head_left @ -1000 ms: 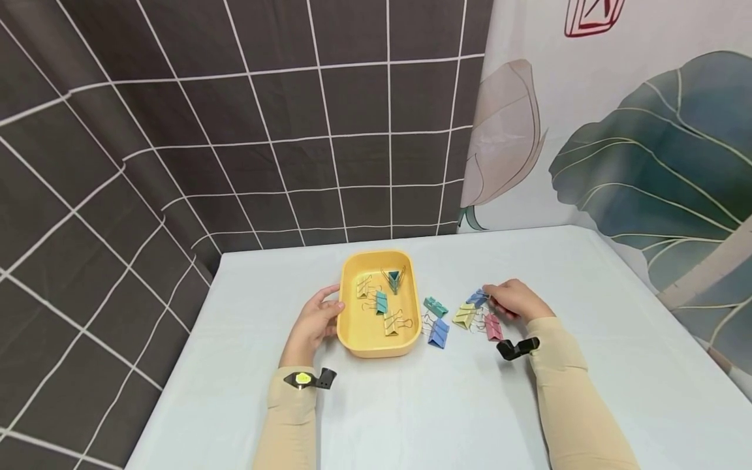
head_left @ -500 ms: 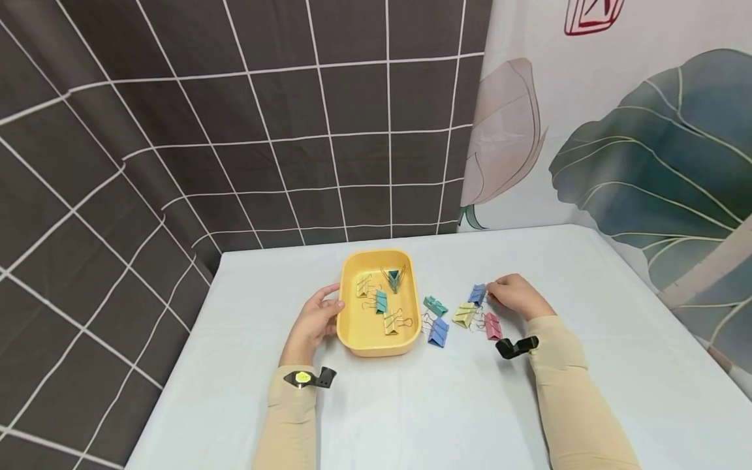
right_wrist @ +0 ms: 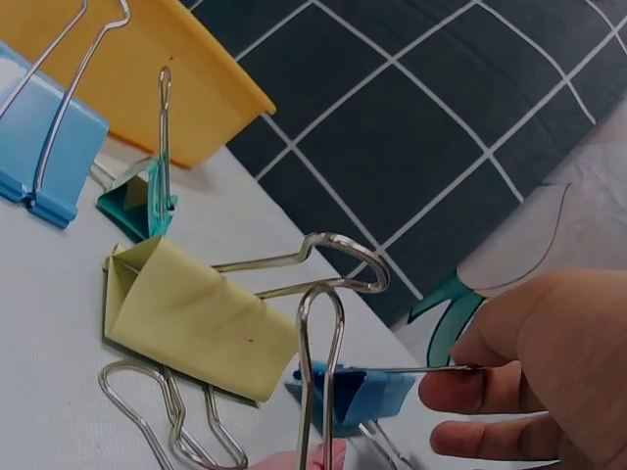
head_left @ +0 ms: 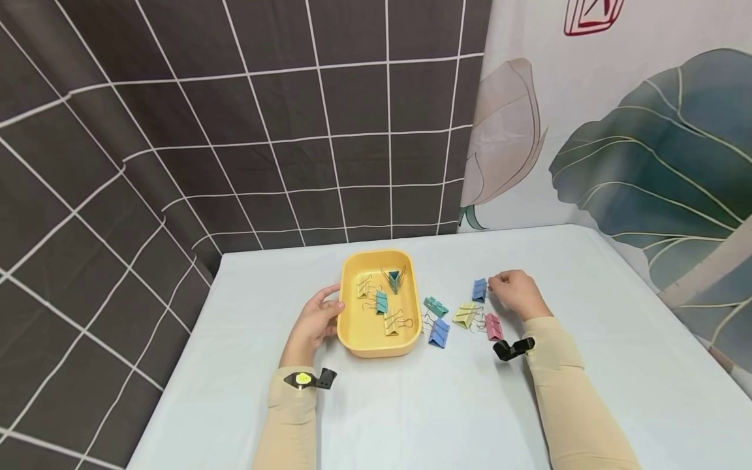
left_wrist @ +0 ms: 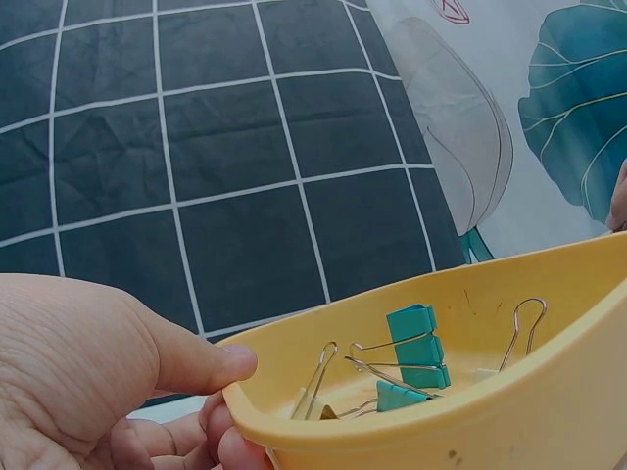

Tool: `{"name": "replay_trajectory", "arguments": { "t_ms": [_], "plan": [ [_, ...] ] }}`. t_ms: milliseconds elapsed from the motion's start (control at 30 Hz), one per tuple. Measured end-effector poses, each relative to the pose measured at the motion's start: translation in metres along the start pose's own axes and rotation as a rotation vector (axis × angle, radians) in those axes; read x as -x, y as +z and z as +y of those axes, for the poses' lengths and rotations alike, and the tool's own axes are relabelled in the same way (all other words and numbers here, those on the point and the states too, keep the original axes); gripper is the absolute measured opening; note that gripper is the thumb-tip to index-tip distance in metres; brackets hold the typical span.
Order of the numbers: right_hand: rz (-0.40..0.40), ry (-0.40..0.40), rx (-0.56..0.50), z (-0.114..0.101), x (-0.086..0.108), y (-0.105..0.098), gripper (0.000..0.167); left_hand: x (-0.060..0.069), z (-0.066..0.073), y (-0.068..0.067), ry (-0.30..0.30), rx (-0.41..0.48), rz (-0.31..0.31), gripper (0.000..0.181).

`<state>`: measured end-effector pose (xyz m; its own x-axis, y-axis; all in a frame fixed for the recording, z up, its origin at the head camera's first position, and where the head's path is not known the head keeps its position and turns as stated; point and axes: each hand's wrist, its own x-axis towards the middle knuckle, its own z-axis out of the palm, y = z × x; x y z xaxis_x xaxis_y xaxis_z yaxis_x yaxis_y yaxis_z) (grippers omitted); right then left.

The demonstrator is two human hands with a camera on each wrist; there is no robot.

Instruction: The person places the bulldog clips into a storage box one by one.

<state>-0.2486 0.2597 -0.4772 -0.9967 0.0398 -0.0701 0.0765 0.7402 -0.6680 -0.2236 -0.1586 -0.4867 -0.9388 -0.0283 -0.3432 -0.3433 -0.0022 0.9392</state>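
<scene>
My left hand grips the left wall of a yellow tray, its thumb over the rim and fingers under the outside. Inside the tray lie several binder clips, among them a teal clip and a yellow clip. Over to the right, my right hand pinches a wire handle of a blue binder clip between thumb and finger. Close to that hand lie a yellow binder clip and a pink binder clip.
Between tray and right hand, a green binder clip and another blue binder clip lie on the white table. Dark gridded cloth hangs behind and at the left, and a leaf-patterned curtain at the right.
The right hand has moved slightly away with the blue clip, which has turned more upright and now sits apart from the yellow clip. The left hand and tray stay put.
</scene>
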Motion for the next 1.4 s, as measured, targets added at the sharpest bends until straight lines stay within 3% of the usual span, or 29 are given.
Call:
{"name": "replay_trajectory", "arguments": {
  "t_ms": [233,567,1400],
  "plan": [
    [0.102,0.022,-0.103,-0.008,0.001,0.000,0.036,0.000,0.000,0.000,-0.001,0.009,-0.002,0.050],
    [0.157,-0.065,-0.161,-0.039,-0.001,0.006,0.036,0.001,0.001,-0.002,0.005,-0.004,-0.003,0.050],
    [0.064,-0.170,-0.234,-0.109,0.001,0.057,0.036,0.000,-0.001,0.000,0.021,-0.003,-0.005,0.051]
  ]
}}
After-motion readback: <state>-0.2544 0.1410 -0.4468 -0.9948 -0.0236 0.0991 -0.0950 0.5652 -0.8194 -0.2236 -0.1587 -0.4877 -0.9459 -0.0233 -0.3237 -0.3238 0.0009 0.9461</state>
